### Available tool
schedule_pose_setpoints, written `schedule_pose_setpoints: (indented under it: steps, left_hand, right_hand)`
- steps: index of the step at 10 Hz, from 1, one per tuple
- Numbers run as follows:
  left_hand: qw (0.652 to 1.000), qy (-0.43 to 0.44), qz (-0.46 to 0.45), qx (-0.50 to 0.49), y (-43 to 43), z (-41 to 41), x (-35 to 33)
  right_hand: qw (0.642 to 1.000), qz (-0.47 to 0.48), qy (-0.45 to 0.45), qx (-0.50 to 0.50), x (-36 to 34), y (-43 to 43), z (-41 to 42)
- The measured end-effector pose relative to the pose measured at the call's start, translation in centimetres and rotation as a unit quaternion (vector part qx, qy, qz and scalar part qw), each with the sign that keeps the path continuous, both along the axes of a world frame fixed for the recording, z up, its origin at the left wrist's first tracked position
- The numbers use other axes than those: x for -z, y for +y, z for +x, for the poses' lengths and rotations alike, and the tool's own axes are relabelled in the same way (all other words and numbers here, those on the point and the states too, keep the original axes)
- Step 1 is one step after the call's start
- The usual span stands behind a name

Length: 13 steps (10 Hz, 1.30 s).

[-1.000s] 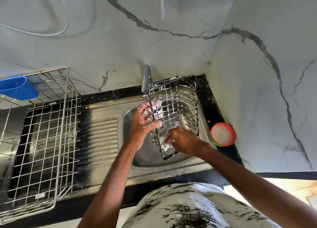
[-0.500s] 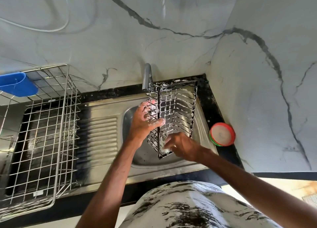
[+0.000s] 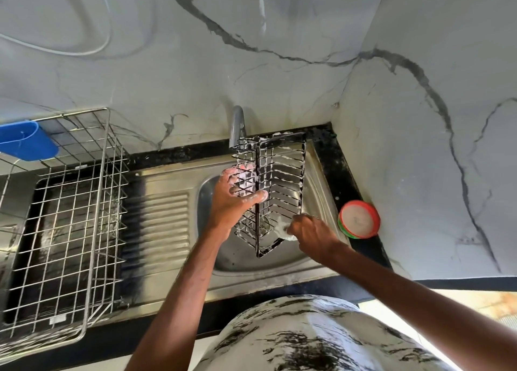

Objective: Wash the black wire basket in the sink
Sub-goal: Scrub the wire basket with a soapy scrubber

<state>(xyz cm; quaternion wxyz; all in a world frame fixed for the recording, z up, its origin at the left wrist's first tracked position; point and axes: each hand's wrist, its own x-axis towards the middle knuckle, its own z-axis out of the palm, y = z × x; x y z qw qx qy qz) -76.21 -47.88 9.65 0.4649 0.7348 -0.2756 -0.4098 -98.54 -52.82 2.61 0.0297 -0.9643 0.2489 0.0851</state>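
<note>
The black wire basket [image 3: 279, 180], streaked with white foam, is held tilted on edge above the steel sink [image 3: 240, 261]. My left hand [image 3: 233, 200] grips its left side, with the thumb hooked over a wire and the fingers behind the mesh. My right hand [image 3: 310, 231] is curled round a soapy white scrubber [image 3: 284, 228] and presses it against the basket's lower right wires. The grey tap [image 3: 237, 124] stands just behind the basket's top corner.
A large steel wire dish rack [image 3: 70, 217] stands on the left, with a blue plastic cup [image 3: 25, 140] hung on its back. The ribbed drainboard [image 3: 162, 225] lies between rack and sink. A round red-and-green soap tub [image 3: 359, 218] sits on the black counter at the right, by the wall corner.
The basket has been turned, so its open side now faces more to the right and its edge points at me. My right hand has shifted right along the lower wires.
</note>
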Motion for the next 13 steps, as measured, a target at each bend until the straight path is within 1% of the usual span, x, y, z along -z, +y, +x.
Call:
schedule_pose_setpoints:
  steps: [1,2,3,4,5,6,7,8,9,10,11,12,13]
  left_hand:
    - [1.000,-0.005,0.009,0.006,-0.2,0.5,-0.3]
    - [1.000,-0.003,0.014,0.008,-0.4,0.8,-0.6]
    - [0.999,-0.026,0.023,0.002,-0.6,0.8,-0.5]
    - [0.997,-0.063,0.046,-0.009,-0.8,0.5,-0.8]
    - [0.989,-0.116,0.084,-0.039,-0.9,0.1,-1.2]
    - [0.985,-0.124,0.102,-0.061,-0.9,0.3,-1.5]
    - [0.990,-0.081,0.105,-0.053,-1.0,-0.1,-1.8]
    - [0.994,-0.042,0.099,-0.030,-0.9,-0.5,-2.1]
    - [0.995,-0.030,0.094,-0.025,-0.9,-0.5,-2.1]
    - [0.995,-0.013,0.086,-0.049,-0.8,0.3,-2.0]
    - [0.995,-0.002,0.086,-0.056,-0.9,0.6,-1.8]
    - [0.995,0.008,0.084,-0.058,-1.0,0.6,-1.8]
    - [0.994,0.015,0.083,-0.067,-1.1,0.8,-1.8]
  right_hand:
    - [0.988,-0.071,-0.136,0.020,-0.5,-0.4,-0.5]
    - [0.988,0.079,-0.051,0.123,-2.8,-1.5,1.5]
    - [0.994,0.046,-0.061,0.081,-3.2,-2.9,2.0]
    - [0.994,0.046,-0.077,0.061,-2.0,-3.6,1.8]
    - [0.996,0.008,-0.076,0.044,-2.4,-4.7,2.0]
    - [0.989,-0.020,-0.129,0.070,-4.6,-6.8,3.2]
    - [0.980,-0.051,-0.158,0.109,-6.9,-9.0,4.4]
    - [0.978,-0.098,-0.171,0.066,-7.5,-10.4,5.4]
    - [0.992,-0.098,-0.075,0.016,-6.3,-11.1,5.3]
    - [0.991,-0.126,-0.007,-0.033,-5.3,-10.8,4.2]
    - [0.982,-0.169,0.078,-0.021,-5.4,-9.8,3.4]
    - [0.985,-0.148,0.041,-0.084,-2.8,-7.3,2.3]
    - [0.994,-0.056,-0.005,-0.095,-0.7,-4.0,1.2]
